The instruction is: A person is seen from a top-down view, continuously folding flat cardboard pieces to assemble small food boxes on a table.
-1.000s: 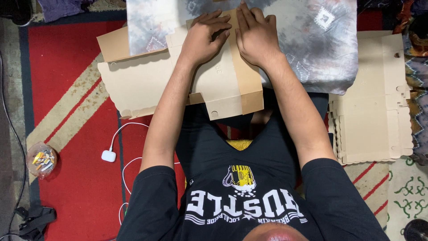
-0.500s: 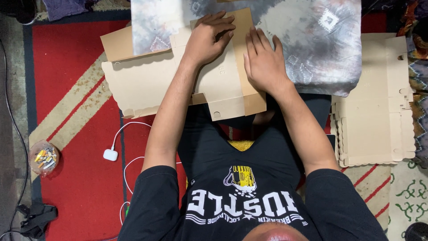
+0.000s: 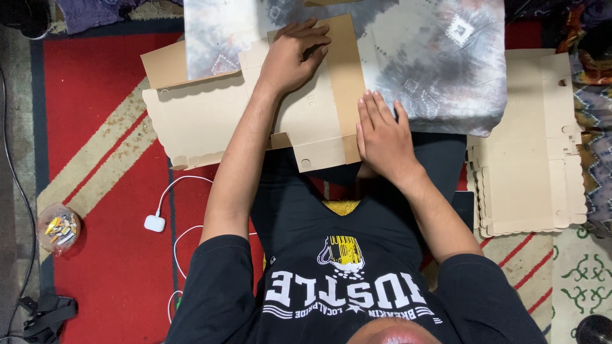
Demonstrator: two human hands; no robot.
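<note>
left fingers: spread a little, pressed flat on the upper part of the flat cardboard box blank, grasping nothing; left hand palm down.
right fingers: straight and close together, flat along the folded right strip of the blank, holding nothing; right hand palm down, near the blank's lower right corner.
hands vs each other: apart, my left higher and further from me, my right nearer my lap.
blank: unfolded brown cardboard, lying flat across a grey patterned cushion and my lap; scalloped edge on its left side, small round holes near the corners, a short tab hanging at the bottom edge.
blank position: directly in front of me, centre of view, partly over the cushion, left wing resting over the red rug.
stack: more flat cardboard blanks piled on my right, well apart from my hands, same scalloped edges.
left of me: white charger with cable on the rug; further left a small clear bag of wrapped bits.
bottom left corner: dark strap, details unclear.
</note>
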